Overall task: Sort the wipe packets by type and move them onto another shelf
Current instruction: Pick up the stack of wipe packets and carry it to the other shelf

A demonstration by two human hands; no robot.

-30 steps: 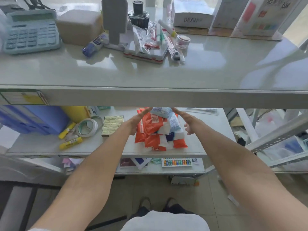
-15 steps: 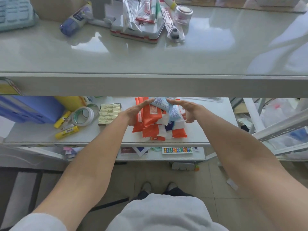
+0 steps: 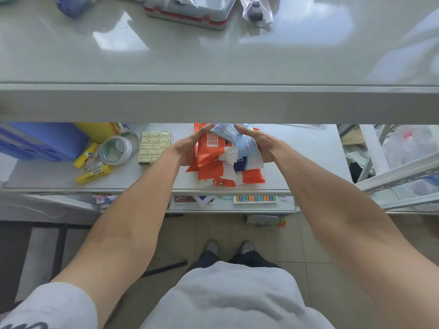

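Observation:
A heap of wipe packets (image 3: 221, 167) lies on the middle shelf (image 3: 297, 162): several orange-and-white ones (image 3: 211, 150) with a few light blue ones (image 3: 228, 134) on top. My left hand (image 3: 190, 148) presses flat against the heap's left side and my right hand (image 3: 259, 143) against its right side, so the two hands clasp the heap between them. The fingertips nearly meet at the back, just under the front edge of the top shelf (image 3: 213, 103), which hides the rear of the heap.
Left of the heap sit a box of small yellowish packs (image 3: 154, 150), tape rolls (image 3: 116, 149), yellow glue sticks (image 3: 93, 174) and blue folders (image 3: 40, 141). The top shelf carries a grey-red case (image 3: 190, 15). A lower shelf holds a coloured abacus (image 3: 255, 199).
Both hands have closed in from apart onto the two sides of the heap. The camera has tilted down, so the top shelf's objects have slid toward the upper edge.

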